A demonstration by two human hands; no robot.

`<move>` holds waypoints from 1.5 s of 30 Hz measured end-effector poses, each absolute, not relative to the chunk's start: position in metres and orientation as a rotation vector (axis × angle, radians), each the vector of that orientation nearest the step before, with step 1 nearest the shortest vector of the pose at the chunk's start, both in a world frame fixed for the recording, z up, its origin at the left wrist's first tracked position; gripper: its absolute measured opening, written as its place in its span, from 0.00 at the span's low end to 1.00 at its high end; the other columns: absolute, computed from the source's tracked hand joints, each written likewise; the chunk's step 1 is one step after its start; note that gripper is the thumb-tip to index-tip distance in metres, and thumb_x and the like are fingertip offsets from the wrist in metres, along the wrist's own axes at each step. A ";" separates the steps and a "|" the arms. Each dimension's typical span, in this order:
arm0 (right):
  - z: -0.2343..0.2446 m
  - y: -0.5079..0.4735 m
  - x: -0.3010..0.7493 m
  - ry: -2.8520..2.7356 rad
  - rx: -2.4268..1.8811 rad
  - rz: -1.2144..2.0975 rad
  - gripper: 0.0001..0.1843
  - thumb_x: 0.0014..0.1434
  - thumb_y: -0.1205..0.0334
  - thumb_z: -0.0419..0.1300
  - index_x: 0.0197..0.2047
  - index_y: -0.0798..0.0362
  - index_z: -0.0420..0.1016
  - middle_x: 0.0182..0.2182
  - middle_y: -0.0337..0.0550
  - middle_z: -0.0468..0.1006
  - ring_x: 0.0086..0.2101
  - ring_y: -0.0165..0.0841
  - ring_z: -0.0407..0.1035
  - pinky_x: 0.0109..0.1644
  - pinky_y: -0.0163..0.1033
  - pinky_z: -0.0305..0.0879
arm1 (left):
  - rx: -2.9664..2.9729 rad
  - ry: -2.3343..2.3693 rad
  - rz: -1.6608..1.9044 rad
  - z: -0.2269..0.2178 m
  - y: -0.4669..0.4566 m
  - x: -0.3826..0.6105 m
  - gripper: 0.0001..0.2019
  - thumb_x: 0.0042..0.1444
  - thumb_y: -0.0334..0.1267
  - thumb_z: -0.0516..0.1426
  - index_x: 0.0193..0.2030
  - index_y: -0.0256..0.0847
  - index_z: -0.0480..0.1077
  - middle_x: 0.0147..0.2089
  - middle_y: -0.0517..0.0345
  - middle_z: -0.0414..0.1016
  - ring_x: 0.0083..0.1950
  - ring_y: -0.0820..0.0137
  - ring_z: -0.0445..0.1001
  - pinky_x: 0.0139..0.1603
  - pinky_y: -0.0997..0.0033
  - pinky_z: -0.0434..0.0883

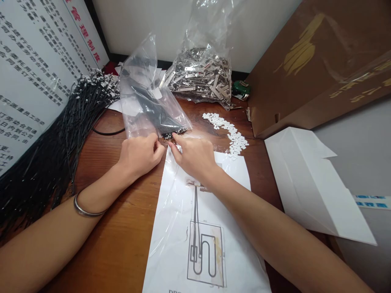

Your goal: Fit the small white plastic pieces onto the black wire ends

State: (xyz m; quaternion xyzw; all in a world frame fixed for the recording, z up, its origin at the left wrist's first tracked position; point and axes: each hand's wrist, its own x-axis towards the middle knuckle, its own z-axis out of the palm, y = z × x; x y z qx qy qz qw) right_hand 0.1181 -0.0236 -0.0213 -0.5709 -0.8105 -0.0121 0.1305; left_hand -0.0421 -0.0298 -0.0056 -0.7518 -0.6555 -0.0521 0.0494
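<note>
My left hand [141,154] is closed, its fingers pinching the open mouth of a clear plastic bag [146,101] that holds black cables. My right hand [191,154] is closed too, fingertips pinching at the cable ends [175,133] sticking out of the bag's mouth. Both hands rest on the wooden table [116,228]. Under my right wrist lies a white sheet [207,244] with a printed drawing of a looped cable, partly covered by clear film.
A big bundle of black cables [51,150] lies at the left. A bag of silver metal strips [201,77] stands behind. Small white pieces [229,132] are scattered to the right. A brown paper bag [317,65] and a white folded box [311,183] fill the right side.
</note>
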 end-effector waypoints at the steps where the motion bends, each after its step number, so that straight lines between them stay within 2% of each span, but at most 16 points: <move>1: -0.021 -0.023 0.118 -2.369 -1.664 -0.023 0.19 0.68 0.54 0.50 0.53 0.50 0.77 0.30 0.46 0.84 0.28 0.36 0.74 0.29 0.39 0.43 | -2.300 -1.982 -0.162 -0.006 -0.030 -0.042 0.17 0.60 0.43 0.47 0.34 0.39 0.75 0.29 0.48 0.80 0.31 0.56 0.78 0.27 0.66 0.56; 7: -0.017 -0.023 0.118 -2.406 -1.701 0.050 0.23 0.69 0.54 0.48 0.61 0.50 0.72 0.35 0.47 0.85 0.32 0.38 0.77 0.31 0.38 0.52 | -2.361 -1.830 -0.291 -0.010 -0.030 -0.044 0.14 0.57 0.40 0.48 0.30 0.39 0.73 0.24 0.50 0.77 0.26 0.60 0.75 0.25 0.66 0.51; 13: -0.016 -0.022 0.118 -2.408 -1.711 0.076 0.24 0.69 0.54 0.48 0.63 0.49 0.71 0.36 0.48 0.85 0.34 0.42 0.77 0.32 0.40 0.56 | -2.654 -1.341 -0.690 -0.016 -0.031 -0.048 0.11 0.54 0.35 0.49 0.23 0.40 0.66 0.17 0.59 0.69 0.18 0.71 0.65 0.22 0.69 0.51; 17: -0.022 -0.020 0.120 -2.367 -1.631 0.084 0.22 0.68 0.55 0.50 0.60 0.51 0.73 0.35 0.47 0.85 0.34 0.41 0.77 0.33 0.40 0.58 | -2.882 -0.948 -0.864 -0.015 -0.035 -0.048 0.08 0.52 0.31 0.50 0.23 0.41 0.62 0.15 0.65 0.63 0.16 0.76 0.59 0.20 0.73 0.53; 22: -0.034 -0.017 0.122 -2.245 -1.188 0.125 0.21 0.65 0.61 0.53 0.58 0.54 0.76 0.38 0.46 0.84 0.34 0.35 0.75 0.36 0.39 0.64 | -2.896 -0.912 -0.935 -0.014 -0.036 -0.049 0.08 0.52 0.29 0.51 0.23 0.41 0.61 0.16 0.65 0.63 0.18 0.76 0.58 0.20 0.72 0.53; 26: -0.039 -0.016 0.123 -2.122 -0.944 0.267 0.18 0.66 0.62 0.51 0.49 0.55 0.81 0.36 0.46 0.83 0.35 0.33 0.75 0.38 0.38 0.69 | -2.885 -0.941 -1.002 -0.013 -0.036 -0.049 0.10 0.56 0.33 0.52 0.24 0.41 0.62 0.18 0.65 0.64 0.19 0.76 0.61 0.21 0.72 0.55; 29: -0.038 -0.015 0.123 -1.923 -0.874 0.409 0.17 0.67 0.56 0.52 0.42 0.52 0.82 0.35 0.44 0.84 0.36 0.32 0.76 0.41 0.40 0.71 | -2.722 -1.136 -1.147 -0.011 -0.037 -0.048 0.10 0.60 0.41 0.54 0.30 0.41 0.67 0.24 0.61 0.70 0.25 0.74 0.67 0.26 0.73 0.63; 32: -0.035 -0.017 0.123 -1.632 -0.903 0.507 0.23 0.70 0.49 0.48 0.37 0.50 0.81 0.29 0.42 0.81 0.32 0.31 0.76 0.39 0.40 0.71 | -2.487 -1.426 -1.192 -0.009 -0.037 -0.046 0.13 0.61 0.45 0.54 0.44 0.38 0.70 0.41 0.51 0.76 0.39 0.68 0.75 0.35 0.71 0.71; 35: -0.034 -0.020 0.121 -1.412 -0.892 0.603 0.28 0.70 0.44 0.44 0.33 0.51 0.78 0.23 0.40 0.76 0.26 0.29 0.73 0.33 0.38 0.68 | -2.515 -1.552 -1.020 -0.009 -0.036 -0.045 0.23 0.60 0.46 0.55 0.59 0.37 0.66 0.59 0.44 0.71 0.55 0.61 0.73 0.42 0.68 0.74; 37: -0.034 -0.021 0.119 -1.307 -0.854 0.648 0.28 0.69 0.43 0.45 0.31 0.50 0.76 0.21 0.38 0.73 0.23 0.27 0.70 0.28 0.36 0.65 | -2.554 -1.563 -0.907 -0.010 -0.036 -0.045 0.26 0.61 0.47 0.55 0.63 0.37 0.64 0.63 0.44 0.69 0.58 0.60 0.73 0.43 0.68 0.74; 39: -0.032 -0.020 0.117 -1.213 -0.860 0.665 0.28 0.69 0.42 0.45 0.30 0.50 0.74 0.20 0.37 0.71 0.20 0.26 0.67 0.24 0.35 0.62 | -2.576 -1.512 -0.870 -0.010 -0.035 -0.046 0.23 0.62 0.46 0.54 0.61 0.36 0.68 0.59 0.45 0.74 0.55 0.60 0.76 0.42 0.68 0.74; 42: -0.030 -0.015 0.117 -1.112 -0.996 0.672 0.30 0.68 0.39 0.40 0.30 0.50 0.71 0.20 0.38 0.68 0.20 0.27 0.66 0.22 0.34 0.58 | -2.657 -1.340 -0.916 -0.011 -0.036 -0.047 0.15 0.63 0.43 0.54 0.46 0.37 0.76 0.46 0.50 0.81 0.43 0.65 0.80 0.38 0.70 0.73; 45: -0.030 -0.005 0.121 -1.070 -1.147 0.697 0.34 0.67 0.36 0.34 0.31 0.50 0.71 0.19 0.37 0.64 0.19 0.27 0.64 0.21 0.35 0.56 | -2.903 -1.030 -0.963 -0.012 -0.037 -0.051 0.12 0.62 0.40 0.54 0.37 0.38 0.77 0.37 0.53 0.82 0.34 0.69 0.79 0.32 0.72 0.71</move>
